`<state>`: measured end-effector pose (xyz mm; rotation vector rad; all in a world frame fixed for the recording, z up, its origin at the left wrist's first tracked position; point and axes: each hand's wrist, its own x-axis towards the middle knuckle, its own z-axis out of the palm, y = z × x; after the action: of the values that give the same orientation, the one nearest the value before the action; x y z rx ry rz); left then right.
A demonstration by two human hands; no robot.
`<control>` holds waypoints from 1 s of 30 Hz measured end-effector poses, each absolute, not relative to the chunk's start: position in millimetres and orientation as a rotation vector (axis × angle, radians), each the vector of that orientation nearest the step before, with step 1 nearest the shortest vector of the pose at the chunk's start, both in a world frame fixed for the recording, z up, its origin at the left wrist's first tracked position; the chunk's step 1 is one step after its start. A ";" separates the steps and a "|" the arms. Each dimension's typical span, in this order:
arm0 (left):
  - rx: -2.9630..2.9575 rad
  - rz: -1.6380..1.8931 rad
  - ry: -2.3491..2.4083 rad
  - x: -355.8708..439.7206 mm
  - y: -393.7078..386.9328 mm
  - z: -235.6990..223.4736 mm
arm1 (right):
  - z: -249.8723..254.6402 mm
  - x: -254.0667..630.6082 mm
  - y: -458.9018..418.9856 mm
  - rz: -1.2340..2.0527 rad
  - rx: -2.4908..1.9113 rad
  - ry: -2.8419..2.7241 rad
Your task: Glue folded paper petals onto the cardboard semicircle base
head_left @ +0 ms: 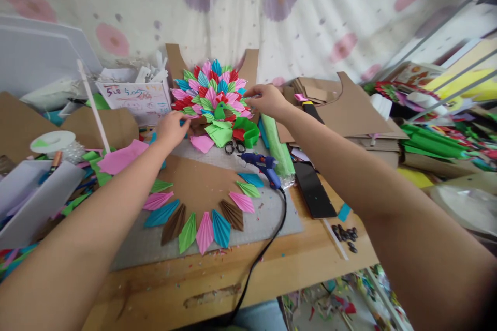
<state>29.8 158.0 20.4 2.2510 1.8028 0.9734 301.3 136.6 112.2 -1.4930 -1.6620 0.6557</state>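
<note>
At the back of the table (166, 289), just in front of a flowered curtain (330, 15), a paper bird (212, 92) with layered feathers in pink, red, blue and green. At its left edge, the left hand (171, 129), fingers bent; at its right edge, the right hand (267, 101), fingers curled inward. As for the grip, impossible to tell on either side: perhaps pinching, perhaps only resting. By the look of both hands, probably a steadying or placing step. Better, then, to bear on any firm backing behind than on the pleated tips, likely quick to crease. Press lightly and evenly from both sides, well above the loose green sheets (218, 134) and the scissors (235, 147).

Nearer, on a grey mat (281, 222), a piece of cardboard (202, 183) ringed with pleated paper leaves (205, 230). Beside it, a blue glue gun (264, 165), cord trailing over the front edge; best not brushed by a forearm, in case of heat. Farther right, a black phone (314, 191), dark beads (345, 238) and stacked cardboard sheets (361, 114). To the left, a white box (134, 101) with writing, a spool (53, 141) and a pink sheet (126, 156). Below the right corner, bright floor scraps (345, 307).
</note>
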 end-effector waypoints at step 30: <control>2.530 0.545 1.400 14.6 12.0 -0.7 | -3.0 187.7 2.4 0.258 -1.511 -2.306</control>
<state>14.6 12.0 -0.7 2.5305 1.3999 0.5452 187.7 2.4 -3.0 -1.5106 -2.3059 0.2583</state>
